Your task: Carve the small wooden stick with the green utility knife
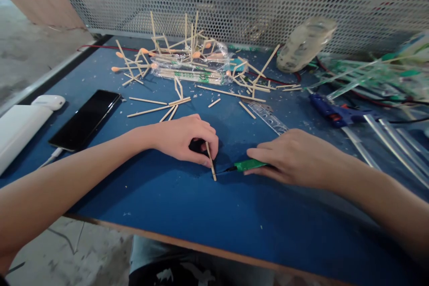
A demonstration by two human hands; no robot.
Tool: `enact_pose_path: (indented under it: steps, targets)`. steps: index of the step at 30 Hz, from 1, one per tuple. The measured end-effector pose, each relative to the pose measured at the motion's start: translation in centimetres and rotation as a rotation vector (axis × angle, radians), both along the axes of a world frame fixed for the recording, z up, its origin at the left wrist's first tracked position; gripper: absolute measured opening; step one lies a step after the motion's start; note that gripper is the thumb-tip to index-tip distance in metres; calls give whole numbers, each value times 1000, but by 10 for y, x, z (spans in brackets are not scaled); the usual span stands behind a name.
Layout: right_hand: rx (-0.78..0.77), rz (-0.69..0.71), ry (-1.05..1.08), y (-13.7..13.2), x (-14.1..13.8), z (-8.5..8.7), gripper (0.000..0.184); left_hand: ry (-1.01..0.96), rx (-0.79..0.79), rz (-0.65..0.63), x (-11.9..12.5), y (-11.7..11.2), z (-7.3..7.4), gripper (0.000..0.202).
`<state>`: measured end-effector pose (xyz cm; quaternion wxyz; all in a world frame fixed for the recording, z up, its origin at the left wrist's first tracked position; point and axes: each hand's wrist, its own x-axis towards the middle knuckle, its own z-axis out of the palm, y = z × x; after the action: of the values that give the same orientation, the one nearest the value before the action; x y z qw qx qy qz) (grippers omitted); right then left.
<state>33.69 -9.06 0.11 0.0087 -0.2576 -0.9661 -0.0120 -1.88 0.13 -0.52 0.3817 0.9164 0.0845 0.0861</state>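
Note:
In the middle of the head view, my left hand (187, 140) is closed, pinching a thin wooden stick (211, 161) between thumb and fingers. The stick's lower end points toward me, close to the blue tabletop. My right hand (291, 158) wraps round a green-handled utility knife (250, 165). Its dark, narrow blade reaches left and meets the stick near its lower end; how deep it cuts, I cannot tell. Just beyond my hands lie loose stick pieces (214, 103) and a clear ruler (268, 116), partly covered by my right hand.
Behind are stick figures with orange tips (134, 60) and a plastic packet of sticks (191, 71) before a perforated metal panel (234, 4). A phone (85, 118) and white box (25, 132) lie left. At right are a blue glue gun (338, 111), glue sticks (402, 147) and a bottle (304, 44).

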Motion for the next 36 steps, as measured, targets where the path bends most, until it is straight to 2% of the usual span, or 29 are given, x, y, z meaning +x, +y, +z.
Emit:
enact_pose_path:
  steps: [10,15,20,24,30,36]
  targets:
    - [69,45,3,7,8,3,69,69,-39,-6,5,2,2,57]
    - [115,76,36,11,11,4,70,60,-27,-25,4,2,-1,43]
    - [88,92,114,13,11,1,62,55,-23,-20,3,2,-1,36]
    - [62,99,149,16,14,-2,54,34,-16,-24,2,2,-1,34]
    - [57,88,122,15,14,-5,57,56,-21,-22,1,2,1,44]
    - [30,65,118,14,12,-4,56,48,-17,-30,2,2,2,40]
